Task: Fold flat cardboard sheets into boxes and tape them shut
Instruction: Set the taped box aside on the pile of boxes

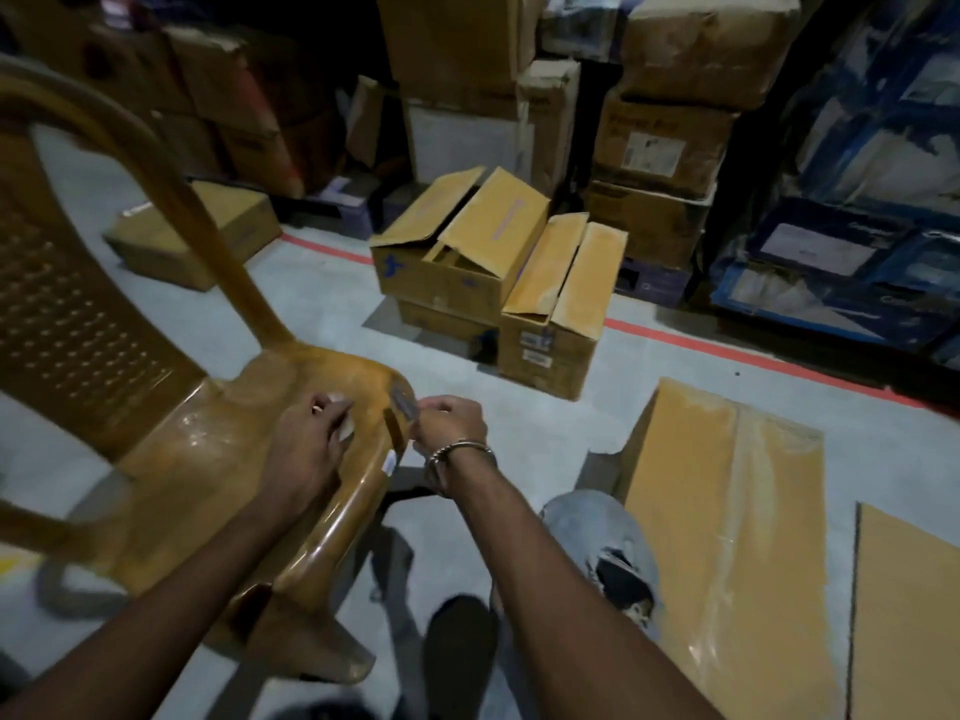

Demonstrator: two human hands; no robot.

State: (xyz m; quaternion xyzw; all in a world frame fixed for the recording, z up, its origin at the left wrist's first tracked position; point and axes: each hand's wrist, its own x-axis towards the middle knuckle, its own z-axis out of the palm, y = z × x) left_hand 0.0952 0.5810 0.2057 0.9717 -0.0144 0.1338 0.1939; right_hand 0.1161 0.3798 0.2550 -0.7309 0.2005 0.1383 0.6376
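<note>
Grey floor (pixel 322 283) bears a brown chair (pixel 208 459), cardboard boxes (pixel 457 272) and flat sheets (pixel 737 537).

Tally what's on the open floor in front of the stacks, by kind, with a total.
Chairs: 1
Flat cardboard sheets: 2
Boxes with open flaps: 2
Closed box by the chair: 1
Total: 6
The hands work at the chair's seat edge; what they hold is too blurred to name.
</note>
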